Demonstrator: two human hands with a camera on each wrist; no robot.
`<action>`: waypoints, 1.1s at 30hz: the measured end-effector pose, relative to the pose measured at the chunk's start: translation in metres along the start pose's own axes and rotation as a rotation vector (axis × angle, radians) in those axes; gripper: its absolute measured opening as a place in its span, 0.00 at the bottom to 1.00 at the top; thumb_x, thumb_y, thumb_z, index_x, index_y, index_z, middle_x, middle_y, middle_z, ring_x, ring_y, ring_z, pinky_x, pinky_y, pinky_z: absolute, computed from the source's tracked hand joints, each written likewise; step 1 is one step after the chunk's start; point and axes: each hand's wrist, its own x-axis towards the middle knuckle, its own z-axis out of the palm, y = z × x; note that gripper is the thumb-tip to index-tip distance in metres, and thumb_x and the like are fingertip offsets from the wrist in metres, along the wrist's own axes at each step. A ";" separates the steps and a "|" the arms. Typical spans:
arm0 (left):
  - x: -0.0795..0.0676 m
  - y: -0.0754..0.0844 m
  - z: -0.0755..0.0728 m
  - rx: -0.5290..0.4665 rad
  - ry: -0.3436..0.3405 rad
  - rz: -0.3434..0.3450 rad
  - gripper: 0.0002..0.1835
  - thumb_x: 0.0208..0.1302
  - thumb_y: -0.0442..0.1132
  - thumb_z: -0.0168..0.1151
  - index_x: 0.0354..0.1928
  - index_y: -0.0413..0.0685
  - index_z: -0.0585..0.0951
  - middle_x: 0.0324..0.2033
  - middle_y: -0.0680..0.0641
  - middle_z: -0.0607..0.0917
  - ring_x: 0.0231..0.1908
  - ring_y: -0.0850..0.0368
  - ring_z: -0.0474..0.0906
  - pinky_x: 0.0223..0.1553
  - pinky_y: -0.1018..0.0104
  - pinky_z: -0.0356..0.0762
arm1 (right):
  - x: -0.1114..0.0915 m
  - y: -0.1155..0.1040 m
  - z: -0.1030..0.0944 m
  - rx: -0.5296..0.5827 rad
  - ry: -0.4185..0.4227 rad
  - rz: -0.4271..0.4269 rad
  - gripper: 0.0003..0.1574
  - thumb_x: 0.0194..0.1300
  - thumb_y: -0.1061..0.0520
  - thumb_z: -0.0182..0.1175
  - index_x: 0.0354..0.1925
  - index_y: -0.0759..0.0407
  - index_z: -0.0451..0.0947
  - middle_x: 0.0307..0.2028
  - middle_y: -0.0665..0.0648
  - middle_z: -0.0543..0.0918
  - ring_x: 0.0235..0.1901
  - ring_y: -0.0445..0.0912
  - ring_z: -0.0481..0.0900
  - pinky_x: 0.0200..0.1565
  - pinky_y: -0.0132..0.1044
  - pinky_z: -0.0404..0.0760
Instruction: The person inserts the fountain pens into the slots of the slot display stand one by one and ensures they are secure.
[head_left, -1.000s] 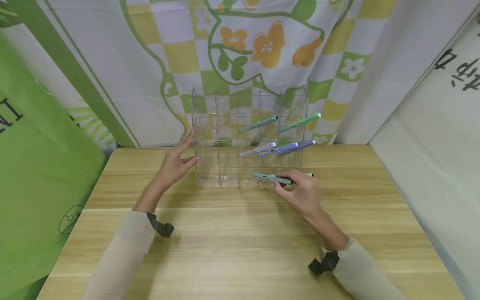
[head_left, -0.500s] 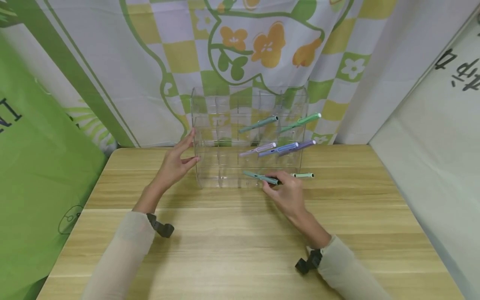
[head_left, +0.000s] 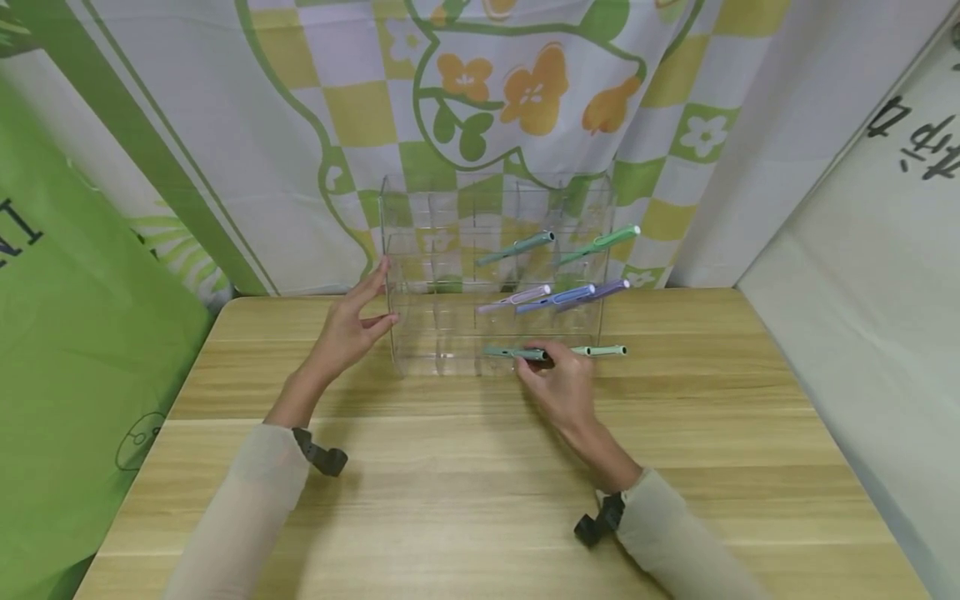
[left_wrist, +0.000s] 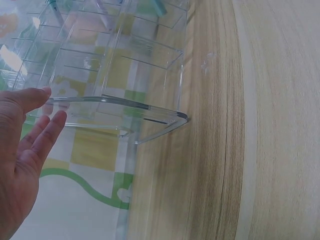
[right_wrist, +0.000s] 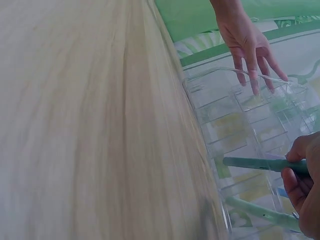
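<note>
A clear plastic pen rack (head_left: 457,364) with several compartments stands upright at the back of the table. My left hand (head_left: 348,329) touches its left side with thumb and fingers extended. Low at the rack's front, my right hand (head_left: 564,387) pinches a dark teal pen (head_left: 502,352) between thumb and fingers. That pen lies almost level, its far end at a bottom-row compartment; whether it touches the rack, I cannot tell. Just right of it, a pale green pen (head_left: 603,351) sticks out of the bottom row, partly hidden by the right hand.
Higher in the rack rest a grey-teal pen (head_left: 517,248), a green pen (head_left: 603,240), a lilac pen (head_left: 517,298), a blue pen (head_left: 558,297) and a purple pen (head_left: 611,288). Behind hangs a patterned curtain (head_left: 360,112). The wooden table (head_left: 420,500) spreads in front.
The right hand has moved left along the bottom row with the teal pen, which has turned from slanting to nearly level. More of the pale green pen shows. The left hand stays put.
</note>
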 end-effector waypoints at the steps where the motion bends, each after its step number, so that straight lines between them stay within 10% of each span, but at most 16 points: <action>1: 0.000 0.000 0.000 0.000 0.000 0.000 0.46 0.64 0.19 0.70 0.82 0.40 0.59 0.81 0.40 0.60 0.68 0.30 0.73 0.53 0.50 0.90 | 0.000 0.000 0.002 0.007 -0.001 0.020 0.11 0.56 0.72 0.76 0.40 0.74 0.87 0.34 0.68 0.91 0.26 0.56 0.90 0.28 0.41 0.94; 33: 0.000 -0.003 0.001 -0.009 0.006 0.020 0.46 0.63 0.18 0.70 0.81 0.38 0.61 0.81 0.40 0.60 0.68 0.31 0.74 0.52 0.54 0.90 | 0.002 0.000 0.016 0.059 -0.028 0.241 0.13 0.61 0.66 0.77 0.43 0.70 0.88 0.32 0.65 0.91 0.25 0.55 0.88 0.27 0.30 0.89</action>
